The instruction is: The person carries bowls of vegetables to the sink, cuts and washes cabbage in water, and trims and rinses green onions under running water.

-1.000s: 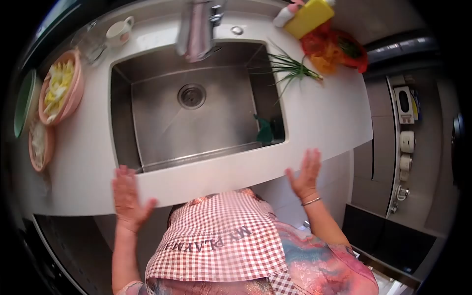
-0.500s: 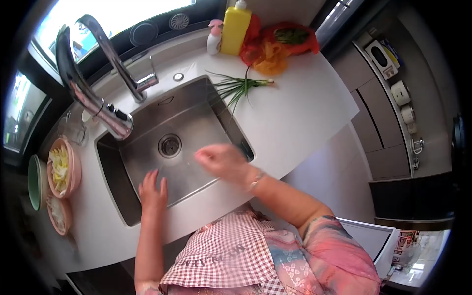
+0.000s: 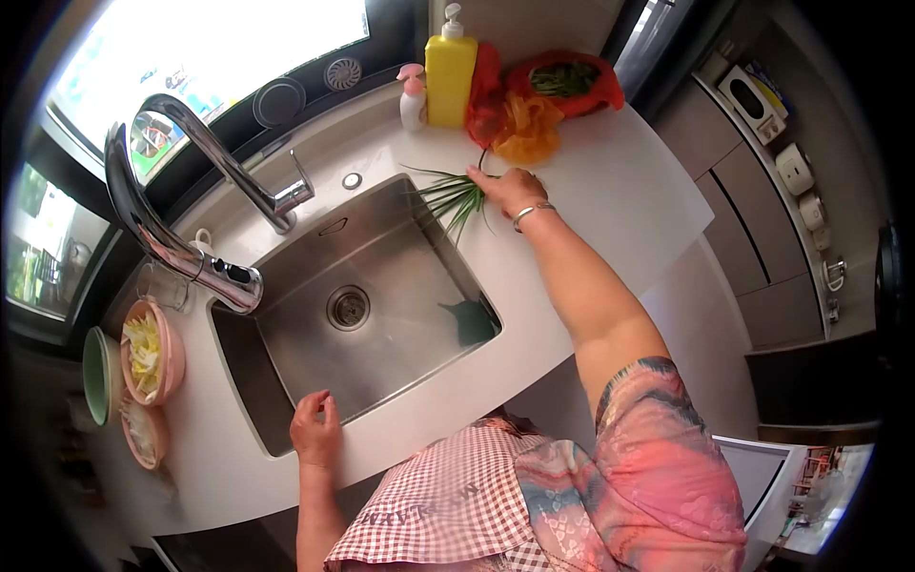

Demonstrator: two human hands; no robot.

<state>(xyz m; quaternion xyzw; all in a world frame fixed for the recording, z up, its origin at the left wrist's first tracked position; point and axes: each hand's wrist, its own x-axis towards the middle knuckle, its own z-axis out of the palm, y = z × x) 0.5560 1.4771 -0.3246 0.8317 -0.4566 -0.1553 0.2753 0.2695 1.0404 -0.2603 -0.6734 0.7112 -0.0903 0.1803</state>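
Note:
A bunch of spring onions [image 3: 456, 195] lies at the sink's right rim, its green leaves reaching over the basin. My right hand [image 3: 515, 194] is closed around the root end and covers the white part; a bracelet is on that wrist. By the front left corner of the steel sink [image 3: 381, 353], my left hand [image 3: 315, 429] hovers with fingers loosely bent and the thumb a little apart, holding nothing. Inside the sink at the right wall is a dark green object [image 3: 470, 322] whose kind I cannot make out.
A chrome faucet [image 3: 233, 281] arches over the sink's left side. Pink bowls [image 3: 173, 367] with cut leaves and a green bowl [image 3: 95, 381] stand left. Behind are a yellow pump bottle [image 3: 450, 81], a pink-topped bottle [image 3: 413, 105], and red and orange bags [image 3: 529, 129].
My right hand has moved from over the sink to the spring onions at the back right and closed on them. My left hand has drawn back toward the sink's front edge, fingers more bent.

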